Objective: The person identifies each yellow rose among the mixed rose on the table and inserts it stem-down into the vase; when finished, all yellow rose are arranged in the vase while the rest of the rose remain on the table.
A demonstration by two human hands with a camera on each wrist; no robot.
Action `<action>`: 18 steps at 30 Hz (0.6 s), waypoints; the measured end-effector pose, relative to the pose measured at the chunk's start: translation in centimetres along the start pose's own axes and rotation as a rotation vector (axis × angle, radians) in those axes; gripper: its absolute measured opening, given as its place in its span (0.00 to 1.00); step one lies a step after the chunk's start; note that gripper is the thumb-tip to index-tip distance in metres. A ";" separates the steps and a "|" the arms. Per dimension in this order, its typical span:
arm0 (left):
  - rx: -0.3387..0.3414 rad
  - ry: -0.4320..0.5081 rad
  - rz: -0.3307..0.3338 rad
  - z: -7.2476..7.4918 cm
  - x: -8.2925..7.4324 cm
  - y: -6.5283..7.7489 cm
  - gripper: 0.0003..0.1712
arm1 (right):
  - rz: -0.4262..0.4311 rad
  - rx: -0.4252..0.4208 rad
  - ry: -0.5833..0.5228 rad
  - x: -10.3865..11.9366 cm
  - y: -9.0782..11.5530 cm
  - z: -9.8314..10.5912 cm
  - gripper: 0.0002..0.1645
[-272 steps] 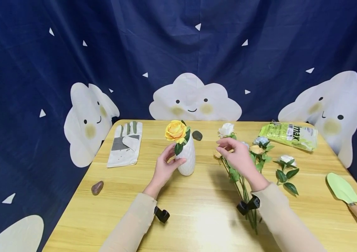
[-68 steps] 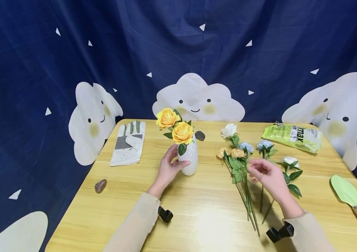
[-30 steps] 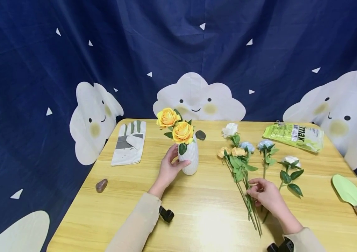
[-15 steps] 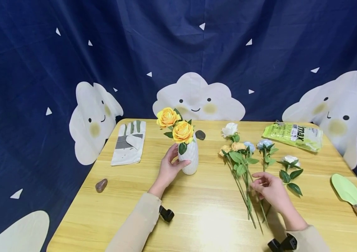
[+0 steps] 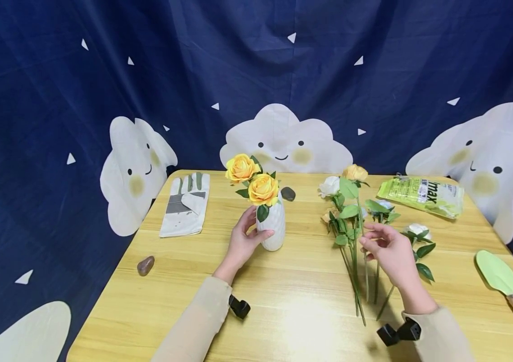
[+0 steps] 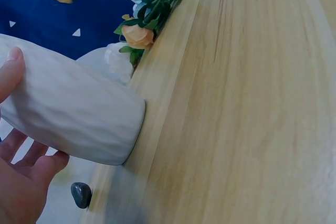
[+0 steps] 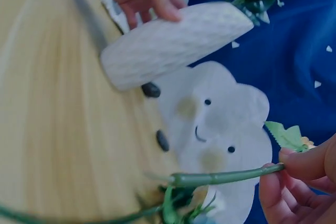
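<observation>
My left hand (image 5: 241, 240) holds the white textured vase (image 5: 273, 229) round its side, thumb in front. Two yellow roses (image 5: 263, 190) stand in the vase, leaning left over its rim. With thumb and fingertips, my right hand (image 5: 392, 252) pinches the green stem of a pale orange rose (image 5: 354, 173), its bloom raised above the other flowers. In the right wrist view the stem (image 7: 226, 176) runs out from between the fingers, its lower end pointing toward the table. Beneath it lie a white rose (image 5: 329, 186), another orange rose (image 5: 329, 216) and blue flowers, partly covered by leaves.
A second white rose (image 5: 417, 230) lies right of the bunch, near a green trowel (image 5: 497, 271). At the back right is a green packet (image 5: 421, 195). Work gloves (image 5: 185, 205) and a brown stone (image 5: 145, 266) lie left; a dark stone (image 5: 288, 194) sits behind the vase.
My right hand has drawn one orange rose out of the bunch by its stem and raised it. Earlier, a second yellow rose joined the first in the vase. My left hand stays on the vase.
</observation>
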State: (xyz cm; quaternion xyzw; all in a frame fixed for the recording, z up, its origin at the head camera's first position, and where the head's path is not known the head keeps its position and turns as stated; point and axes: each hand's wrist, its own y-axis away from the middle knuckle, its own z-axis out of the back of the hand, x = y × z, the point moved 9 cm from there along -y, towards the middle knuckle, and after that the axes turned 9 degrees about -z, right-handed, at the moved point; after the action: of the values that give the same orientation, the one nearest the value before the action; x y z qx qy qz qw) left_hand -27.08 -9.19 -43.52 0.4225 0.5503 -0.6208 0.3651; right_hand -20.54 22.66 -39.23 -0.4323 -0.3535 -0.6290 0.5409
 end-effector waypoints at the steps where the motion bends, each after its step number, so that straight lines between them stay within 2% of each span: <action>1: 0.003 -0.001 -0.001 -0.1 -0.3 0.1 0.42 | 0.011 -0.006 -0.010 0.5 -0.2 -0.1 0.21; 5: 0.010 -0.022 -0.017 -0.3 -2.0 0.3 0.41 | 0.074 -0.035 -0.062 3.2 -0.9 -0.5 0.21; 10: 0.012 -0.028 -0.034 -0.3 -2.1 0.3 0.41 | 0.189 -0.064 -0.205 7.5 -1.8 -1.0 0.22; 18: -0.006 -0.028 0.011 0.3 0.9 -0.1 0.43 | 0.378 -0.050 -0.528 15.1 -3.6 -2.4 0.20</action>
State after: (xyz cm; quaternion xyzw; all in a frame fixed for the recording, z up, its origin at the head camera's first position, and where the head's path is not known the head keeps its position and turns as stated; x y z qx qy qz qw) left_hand -27.53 -9.51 -44.33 0.4156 0.5448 -0.6230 0.3774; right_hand -25.09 15.44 -26.03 -0.6515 -0.3794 -0.3921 0.5271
